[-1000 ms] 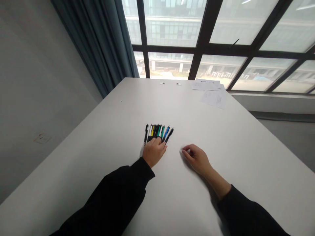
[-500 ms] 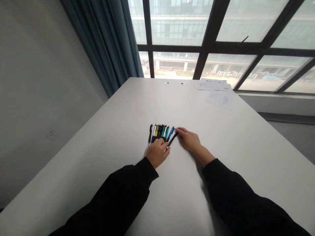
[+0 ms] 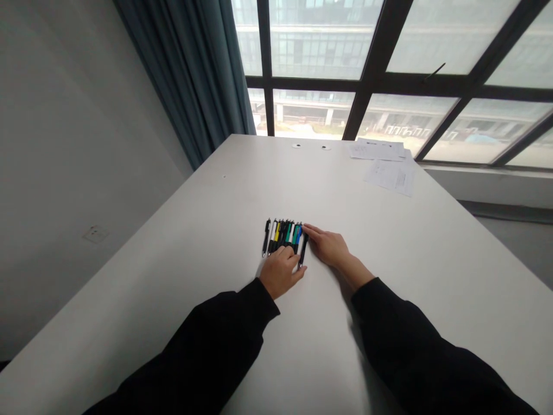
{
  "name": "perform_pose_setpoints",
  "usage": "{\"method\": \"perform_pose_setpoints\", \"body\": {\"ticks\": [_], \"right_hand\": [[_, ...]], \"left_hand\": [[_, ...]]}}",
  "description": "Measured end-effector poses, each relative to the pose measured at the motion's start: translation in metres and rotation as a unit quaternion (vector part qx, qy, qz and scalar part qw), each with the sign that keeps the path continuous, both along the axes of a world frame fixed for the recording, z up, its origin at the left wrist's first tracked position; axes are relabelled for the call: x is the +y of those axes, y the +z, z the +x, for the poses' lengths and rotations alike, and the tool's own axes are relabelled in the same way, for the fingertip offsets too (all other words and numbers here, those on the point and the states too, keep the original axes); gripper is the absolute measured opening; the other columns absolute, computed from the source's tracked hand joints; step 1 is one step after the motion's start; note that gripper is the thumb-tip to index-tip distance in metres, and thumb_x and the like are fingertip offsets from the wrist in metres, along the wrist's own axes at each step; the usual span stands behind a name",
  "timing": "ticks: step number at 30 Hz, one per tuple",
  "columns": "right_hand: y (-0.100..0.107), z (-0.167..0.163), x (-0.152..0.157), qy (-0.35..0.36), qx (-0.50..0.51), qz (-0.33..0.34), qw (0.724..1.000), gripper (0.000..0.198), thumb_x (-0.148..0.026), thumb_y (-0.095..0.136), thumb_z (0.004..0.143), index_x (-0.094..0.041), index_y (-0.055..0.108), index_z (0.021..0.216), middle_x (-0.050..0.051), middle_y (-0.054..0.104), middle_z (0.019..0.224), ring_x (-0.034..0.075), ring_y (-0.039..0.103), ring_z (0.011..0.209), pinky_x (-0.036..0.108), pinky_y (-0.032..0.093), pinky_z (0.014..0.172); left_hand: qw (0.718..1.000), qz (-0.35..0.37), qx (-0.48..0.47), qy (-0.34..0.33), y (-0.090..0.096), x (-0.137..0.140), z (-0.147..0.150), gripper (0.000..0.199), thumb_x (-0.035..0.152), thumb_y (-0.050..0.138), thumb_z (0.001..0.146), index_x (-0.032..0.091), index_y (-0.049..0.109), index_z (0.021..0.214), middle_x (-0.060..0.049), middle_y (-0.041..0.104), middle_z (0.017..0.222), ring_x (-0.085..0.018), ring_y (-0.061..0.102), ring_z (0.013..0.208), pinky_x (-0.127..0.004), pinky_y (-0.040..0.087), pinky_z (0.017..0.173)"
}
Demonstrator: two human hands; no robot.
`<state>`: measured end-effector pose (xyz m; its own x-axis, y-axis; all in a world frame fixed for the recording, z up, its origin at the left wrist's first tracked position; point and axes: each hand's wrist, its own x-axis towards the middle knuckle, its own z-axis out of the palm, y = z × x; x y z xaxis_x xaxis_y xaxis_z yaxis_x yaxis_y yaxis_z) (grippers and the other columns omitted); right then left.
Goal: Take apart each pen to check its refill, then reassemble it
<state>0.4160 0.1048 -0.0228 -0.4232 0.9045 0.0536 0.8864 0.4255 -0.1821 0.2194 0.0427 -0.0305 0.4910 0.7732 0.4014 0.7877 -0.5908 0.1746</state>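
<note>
Covering pens (image 3: 288,233) at the near ends with left hand (image 3: 279,273) and bracing the rightmost pen (image 3: 303,252) with right hand (image 3: 331,248), apparently for alignment, with both grips unclear.

Slim multicoloured pens (image 3: 283,231) lie side by side on a flat white surface (image 3: 173,271), one black pen (image 3: 266,237) just left of the rest. Behind, at right, white paper sheets (image 3: 375,151) overlap before a dark-framed glass window (image 3: 366,85), a blue cloth curtain (image 3: 203,86) to its left.
</note>
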Motion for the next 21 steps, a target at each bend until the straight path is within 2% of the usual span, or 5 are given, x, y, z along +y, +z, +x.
{"method": "perform_pose_setpoints", "body": {"ticks": [7, 12, 15, 19, 21], "right_hand": [[-0.012, 0.008, -0.007, -0.041, 0.174, 0.031, 0.983, 0.042, -0.015, 0.047, 0.091, -0.027, 0.063, 0.128, 0.005, 0.064, 0.132, 0.022, 0.066, 0.11, 0.035, 0.052, 0.095], [-0.012, 0.023, -0.025, -0.061, 0.251, 0.043, 0.965, 0.03, -0.018, 0.045, 0.094, -0.019, 0.067, 0.115, 0.011, 0.066, 0.114, 0.02, 0.065, 0.098, 0.033, 0.053, 0.089], [-0.013, 0.033, -0.046, -0.107, 0.372, 0.021, 0.922, 0.023, -0.03, 0.054, 0.093, -0.018, 0.068, 0.107, 0.009, 0.067, 0.1, 0.019, 0.063, 0.081, 0.034, 0.053, 0.079], [-0.015, 0.045, -0.078, -0.148, 0.434, -0.001, 0.889, 0.027, -0.043, 0.06, 0.09, -0.018, 0.065, 0.1, 0.005, 0.068, 0.084, 0.018, 0.063, 0.072, 0.032, 0.052, 0.068], [-0.014, 0.05, -0.092, -0.173, 0.504, -0.042, 0.845, 0.029, -0.046, 0.066, 0.086, -0.018, 0.066, 0.096, 0.002, 0.066, 0.076, 0.016, 0.062, 0.065, 0.03, 0.051, 0.064]], "left_hand": [[0.999, 0.018, -0.051, -0.002, 0.0, -0.001, -0.001, 0.015, 0.022, 0.057, 0.089, 0.015, 0.07, 0.091, -0.007, 0.063, 0.084, -0.02, 0.059, 0.082, -0.033, 0.051, 0.073], [0.975, -0.057, -0.214, 0.008, 0.002, 0.001, -0.004, 0.023, 0.023, 0.05, 0.095, 0.015, 0.069, 0.104, -0.007, 0.067, 0.093, -0.015, 0.062, 0.08, -0.029, 0.052, 0.076], [0.934, -0.15, -0.323, 0.021, 0.002, 0.004, -0.007, 0.025, 0.03, 0.05, 0.096, 0.017, 0.07, 0.106, -0.005, 0.069, 0.09, -0.014, 0.062, 0.075, -0.027, 0.051, 0.071], [0.845, -0.284, -0.454, 0.014, -0.001, 0.004, -0.006, 0.034, 0.043, 0.057, 0.092, 0.014, 0.069, 0.105, -0.005, 0.071, 0.08, -0.014, 0.064, 0.07, -0.025, 0.049, 0.059], [0.816, -0.324, -0.48, -0.004, -0.002, 0.003, -0.004, 0.037, 0.046, 0.061, 0.089, 0.013, 0.069, 0.104, -0.006, 0.071, 0.079, -0.014, 0.064, 0.068, -0.024, 0.046, 0.055]]}}
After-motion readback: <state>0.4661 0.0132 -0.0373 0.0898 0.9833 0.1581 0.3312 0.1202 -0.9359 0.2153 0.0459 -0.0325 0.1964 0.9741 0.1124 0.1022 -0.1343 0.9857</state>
